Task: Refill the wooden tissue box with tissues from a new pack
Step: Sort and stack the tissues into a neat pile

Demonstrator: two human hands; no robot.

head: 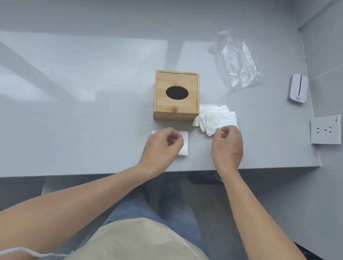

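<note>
The wooden tissue box stands upright on the grey counter, lid on, its dark oval slot facing up. A loose pile of white tissues lies against its right side. My right hand rests at the pile's near edge, fingertips pinching a tissue corner. One folded tissue lies flat in front of the box. My left hand hovers over it with fingers curled, thumb and forefinger close together; whether it grips the tissue is unclear. The empty clear plastic pack lies behind the box to the right.
A white oblong device sits at the counter's right edge by the wall. A white wall socket is mounted on the wall to the right. The counter's front edge runs just below my wrists.
</note>
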